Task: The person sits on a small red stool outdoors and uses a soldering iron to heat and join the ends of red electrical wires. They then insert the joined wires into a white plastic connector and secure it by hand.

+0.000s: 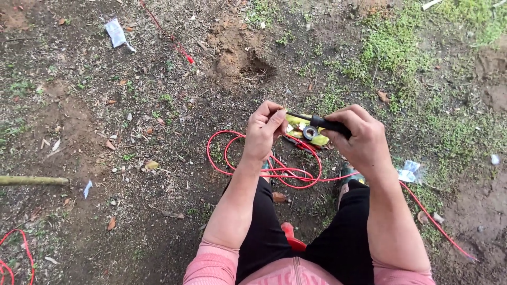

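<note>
Bare, damp earth patched with thin grass and scattered with dry leaves and scraps of clear plastic wrapper fills the view, a small dug hole ahead of a seated person in black trousers and pink sleeves. The right hand is wrapped tight around the black rubber handle of a slim hand tool, its dark shaft running toward the left hand, whose thumb and fingertips pinch narrowly at the shaft's far end; what lies between them is too small to tell. Beneath the hands, on the ground, loops of thin red cable coil beside a yellow object and a grey roll of tape. More red cable shows at the lower left edge. Judging by the grip, good work here calls for a steady handle hand and a light, precise pinch, held well above the tangled coil.
</note>
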